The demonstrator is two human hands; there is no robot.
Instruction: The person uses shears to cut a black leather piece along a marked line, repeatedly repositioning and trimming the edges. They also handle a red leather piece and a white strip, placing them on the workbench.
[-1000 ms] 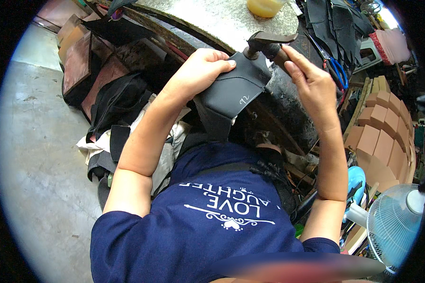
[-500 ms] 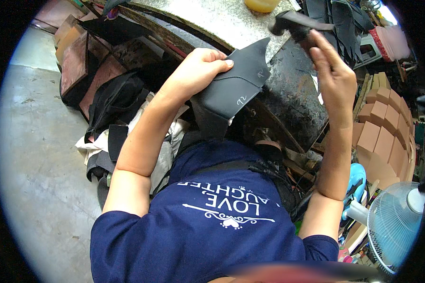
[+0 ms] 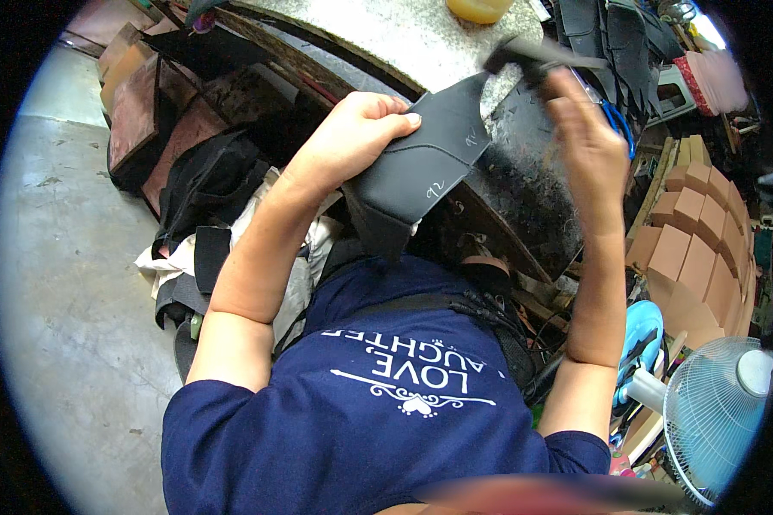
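Observation:
My left hand [image 3: 352, 142] pinches a black leather shoe upper [image 3: 425, 167], its thumb on top near the far left edge. A stitched seam crosses the piece, and white handwritten marks show on it. In my right hand [image 3: 586, 146], smeared by motion, is a hammer [image 3: 514, 58]. Its dark head hangs just beyond the upper's pointed far right corner, apart from the leather as far as I can see. Under and to the right of the upper lies a worn, dark work surface [image 3: 532, 172].
A pale speckled tabletop [image 3: 361, 34] lies ahead, with a yellowish container [image 3: 479, 9] on it. Black leather pieces [image 3: 605, 34] are piled at the far right. Blue handles [image 3: 620, 124] show beside my right hand. Brown boxes [image 3: 691, 249] and a fan [image 3: 717, 421] stand right.
My right hand has moved slightly left and down with the hammer, uncovering the blue handles behind it. The left hand and the shoe upper have barely shifted.

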